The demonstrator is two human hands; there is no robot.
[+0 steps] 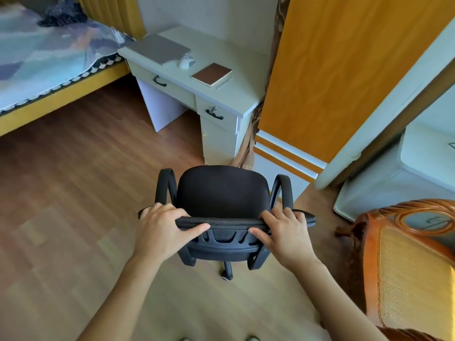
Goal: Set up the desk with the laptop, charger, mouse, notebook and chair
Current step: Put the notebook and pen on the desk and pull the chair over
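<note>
A black office chair (222, 190) with armrests stands on the wooden floor in front of me, its seat facing the desk. My left hand (163, 227) grips the left part of the backrest's top edge, and my right hand (286, 233) grips the right part. Farther off is the pale desk (242, 93). On it lie a closed grey laptop (157, 48), a white mouse (186, 62) and a brown notebook (211, 74) with a pen beside it. A white charger (120, 37) lies by the laptop's far left corner.
A bed (44, 70) with a patterned cover stands left of the desk. An orange wardrobe (327, 70) rises right of the desk. A carved wooden armchair (406, 262) is close on my right. Open wooden floor (81, 173) lies between the chair and the desk.
</note>
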